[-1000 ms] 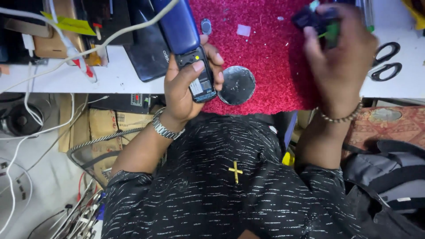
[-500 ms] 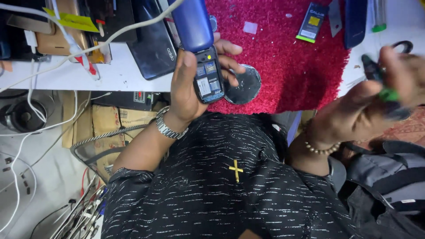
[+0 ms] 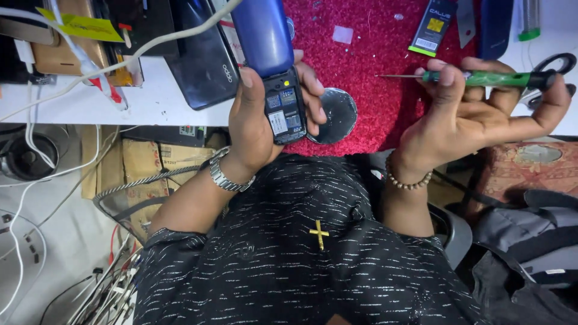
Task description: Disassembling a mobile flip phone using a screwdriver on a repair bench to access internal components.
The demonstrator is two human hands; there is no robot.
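My left hand (image 3: 256, 120) grips a blue mobile phone (image 3: 272, 66) with its back cover partly off, so the open compartment near my palm shows. My right hand (image 3: 475, 120) holds a green-handled screwdriver (image 3: 475, 77) level, its thin metal tip pointing left toward the phone, a short gap away. Both hands hover over the near edge of a red glittery mat (image 3: 373, 66) on the white bench (image 3: 144, 105).
A round metal disc (image 3: 338, 114) lies on the mat's near edge. A black phone (image 3: 201, 57) rests left of the blue one. A phone battery (image 3: 430, 27), another blue phone (image 3: 495, 24) and black scissors (image 3: 554, 63) lie at the right. Cables and boxes crowd the left.
My right hand has come back from the far right with the screwdriver, turned it level and pointed it at the phone. My left hand has kept its hold on the phone, tilting it slightly.
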